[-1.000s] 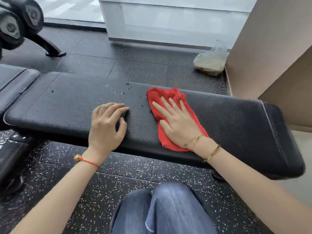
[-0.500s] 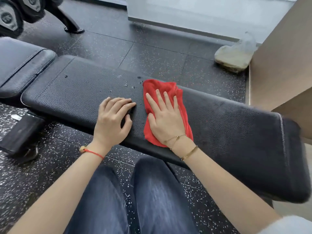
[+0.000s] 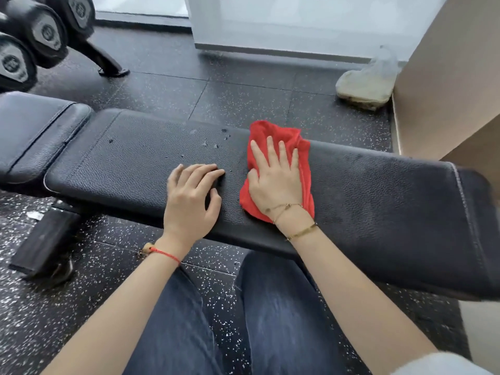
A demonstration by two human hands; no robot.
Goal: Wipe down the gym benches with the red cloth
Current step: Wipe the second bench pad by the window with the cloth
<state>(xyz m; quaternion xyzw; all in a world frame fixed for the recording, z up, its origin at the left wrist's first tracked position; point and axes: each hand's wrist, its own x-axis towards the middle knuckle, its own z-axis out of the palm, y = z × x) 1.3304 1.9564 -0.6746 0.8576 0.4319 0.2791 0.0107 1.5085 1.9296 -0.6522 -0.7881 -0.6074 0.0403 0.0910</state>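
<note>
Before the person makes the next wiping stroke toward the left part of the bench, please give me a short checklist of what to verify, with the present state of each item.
1. Right hand lies flat on the red cloth, fingers straight: ok.
2. Red cloth lies on the bench pad, not hanging off its near edge: ok.
3. Left hand rests on the pad, in the path of a leftward stroke: not ok, move it first.
4. Specks on the pad left of the cloth, not yet wiped: not ok.
5. Cloth damp enough to lift them: cannot tell.
6. Adjoining pad at far left already clean: cannot tell.
</note>
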